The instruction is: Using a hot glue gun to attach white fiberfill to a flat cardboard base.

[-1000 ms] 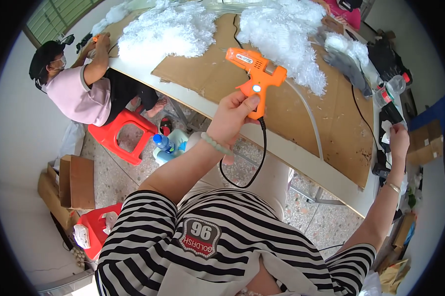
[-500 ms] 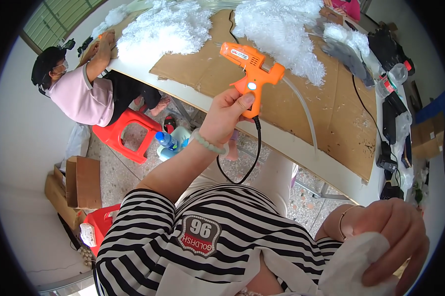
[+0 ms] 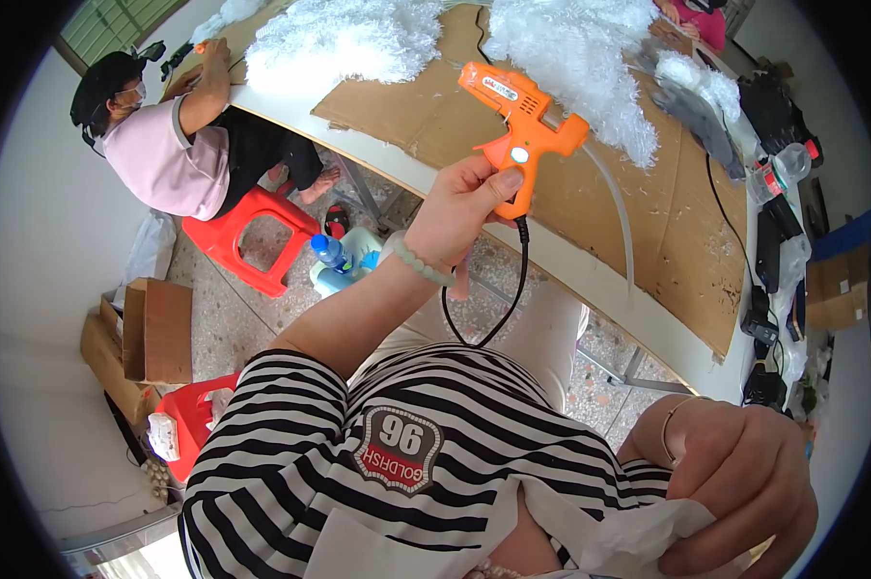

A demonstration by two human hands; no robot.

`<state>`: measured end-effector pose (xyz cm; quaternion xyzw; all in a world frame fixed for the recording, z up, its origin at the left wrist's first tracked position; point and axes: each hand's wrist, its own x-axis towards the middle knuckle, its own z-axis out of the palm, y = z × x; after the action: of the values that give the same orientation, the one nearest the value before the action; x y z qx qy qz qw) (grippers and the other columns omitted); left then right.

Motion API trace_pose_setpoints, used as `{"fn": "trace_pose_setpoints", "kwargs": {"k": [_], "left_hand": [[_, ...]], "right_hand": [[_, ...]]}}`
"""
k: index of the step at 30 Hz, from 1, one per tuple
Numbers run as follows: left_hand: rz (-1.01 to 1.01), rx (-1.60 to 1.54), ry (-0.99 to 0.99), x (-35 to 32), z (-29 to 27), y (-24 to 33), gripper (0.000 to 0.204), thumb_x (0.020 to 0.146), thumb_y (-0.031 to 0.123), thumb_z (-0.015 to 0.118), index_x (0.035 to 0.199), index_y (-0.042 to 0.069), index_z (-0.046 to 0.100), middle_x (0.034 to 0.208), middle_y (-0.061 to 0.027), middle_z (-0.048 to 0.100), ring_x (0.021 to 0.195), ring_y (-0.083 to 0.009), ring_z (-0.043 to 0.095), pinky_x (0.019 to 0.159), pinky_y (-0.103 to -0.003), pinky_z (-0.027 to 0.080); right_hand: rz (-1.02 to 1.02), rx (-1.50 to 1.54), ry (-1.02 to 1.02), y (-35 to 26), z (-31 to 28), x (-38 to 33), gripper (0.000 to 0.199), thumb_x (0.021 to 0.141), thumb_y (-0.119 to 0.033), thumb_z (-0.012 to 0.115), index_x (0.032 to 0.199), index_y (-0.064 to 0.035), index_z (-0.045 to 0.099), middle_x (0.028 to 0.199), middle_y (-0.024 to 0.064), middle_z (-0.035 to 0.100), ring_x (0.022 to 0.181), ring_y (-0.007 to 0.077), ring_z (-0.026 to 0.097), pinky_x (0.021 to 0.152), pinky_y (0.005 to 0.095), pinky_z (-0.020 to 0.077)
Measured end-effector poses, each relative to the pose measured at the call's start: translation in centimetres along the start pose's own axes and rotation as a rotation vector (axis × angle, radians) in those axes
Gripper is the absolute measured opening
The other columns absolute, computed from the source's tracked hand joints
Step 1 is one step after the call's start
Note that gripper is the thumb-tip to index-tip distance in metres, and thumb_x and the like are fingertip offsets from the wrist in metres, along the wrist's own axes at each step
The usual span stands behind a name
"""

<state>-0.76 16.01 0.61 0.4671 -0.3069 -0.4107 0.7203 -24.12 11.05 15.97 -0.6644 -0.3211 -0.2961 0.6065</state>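
Note:
My left hand [image 3: 464, 207] is closed round the handle of an orange hot glue gun [image 3: 527, 116], held out over the near edge of the table. A long translucent glue stick [image 3: 621, 207] curves down from the gun's back end, and a black cord [image 3: 524, 261] hangs in a loop from the handle. At the lower right, close to my chest, my right hand [image 3: 749, 482] pinches a crumpled white tissue [image 3: 638, 536]. The fingers cover part of the tissue.
Brown cardboard [image 3: 686, 270] covers the table, with fluffy white tinsel heaps [image 3: 344, 43] on it. Bottles and black devices [image 3: 773, 232] line its right side. At left, a person [image 3: 165, 154] sits on a red stool [image 3: 252, 241]. Cardboard boxes [image 3: 155, 328] stand on the floor.
The glue gun in my left hand sits slightly farther right in view. My right hand has moved down and left with the tissue, and its fingers have drawn closer together.

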Motion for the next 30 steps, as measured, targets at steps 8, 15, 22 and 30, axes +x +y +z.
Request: {"fn": "trace_pose_setpoints", "kwargs": {"k": [8,15,22,30], "left_hand": [[0.033,-0.007,-0.01,-0.1,-1.2,0.1,0.026,0.091,0.022,0.054,0.106,0.0,0.055,0.09,-0.0055,0.062,0.082,-0.0153,0.061,0.074,-0.028,0.051],[-0.003,-0.024,0.018,-0.5,-0.3,-0.3,0.027,0.09,0.021,0.055,0.107,0.0,0.055,0.089,-0.0052,0.062,0.082,-0.0144,0.061,0.075,-0.028,0.05],[0.031,-0.001,-0.011,-0.9,-0.2,0.0,0.027,0.09,0.02,0.055,0.109,0.0,0.055,0.092,-0.0058,0.062,0.082,-0.0141,0.061,0.074,-0.027,0.05],[0.003,0.007,0.011,-0.5,-0.7,0.4,0.028,0.09,0.022,0.055,0.106,-0.001,0.055,0.093,-0.0066,0.062,0.084,-0.0147,0.061,0.075,-0.03,0.051]], "right_hand": [[-0.161,-0.124,-0.377,2.4,0.0,0.6,0.008,0.076,-0.008,0.061,0.074,-0.0003,0.059,0.082,0.0157,0.059,0.065,0.0242,0.054,0.05,0.0281,0.0435],[-0.021,0.225,-0.706,2.6,-3.2,0.5,0.008,0.084,-0.005,0.059,0.09,0.0002,0.057,0.095,0.0216,0.061,0.075,0.0261,0.057,0.057,0.0379,0.0443],[0.213,0.37,0.08,1.6,-0.2,3.1,0.011,0.08,0.001,0.057,0.069,0.0002,0.054,0.081,0.0232,0.059,0.05,0.0275,0.058,0.05,0.0302,0.0535],[0.171,0.463,0.142,-4.0,-7.0,-5.6,0.014,0.08,0.001,0.056,0.067,-0.0009,0.053,0.079,0.0217,0.059,0.048,0.027,0.057,0.05,0.0306,0.0536]]}}
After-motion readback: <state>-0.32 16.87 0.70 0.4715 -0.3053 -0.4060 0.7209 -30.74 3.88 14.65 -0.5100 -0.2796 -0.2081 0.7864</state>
